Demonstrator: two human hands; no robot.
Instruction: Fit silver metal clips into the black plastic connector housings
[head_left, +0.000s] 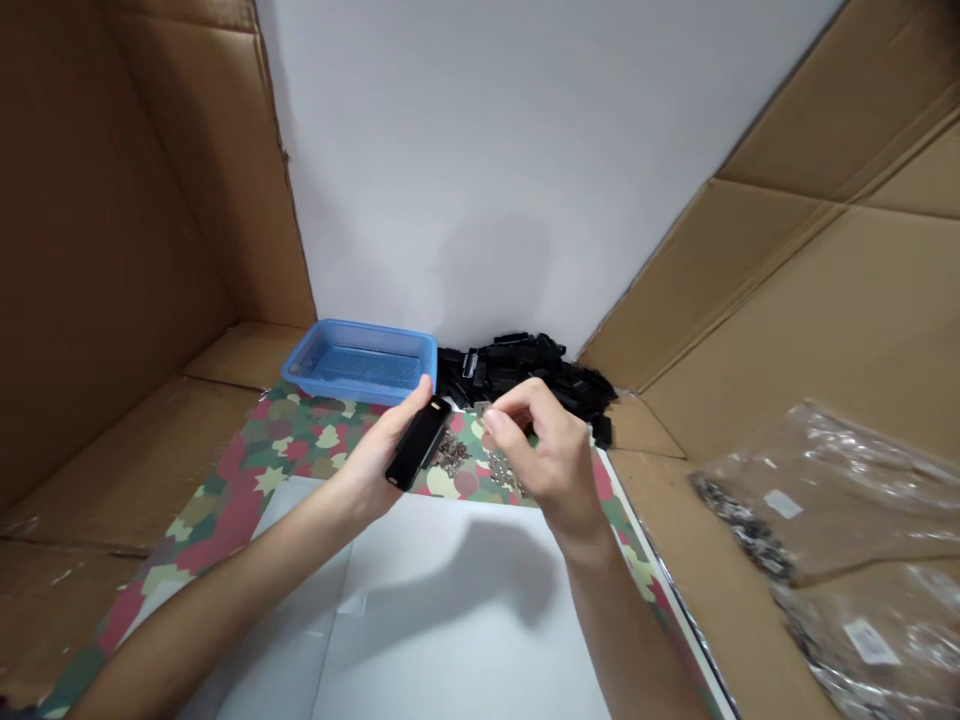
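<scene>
A black rectangular case (417,446) lies tilted in my left hand (379,455), whose fingers are wrapped round it. Pinched between thumb and forefinger of my right hand (544,450) is a small metal piece (482,408), held to the right of the case and apart from it. Below and between the hands, a small heap of tiny metal parts (452,454) rests on the patterned cloth. Beside it, a second group of shiny small parts (501,468) is partly hidden by my right hand.
A blue basket (360,390) stands at the back left, touching a large pile of black pieces (532,365). White sheets (442,620) cover the near patterned surface (225,480). Cardboard walls (817,250) rise at both sides. Clear plastic bags (832,490) with small parts lie at right.
</scene>
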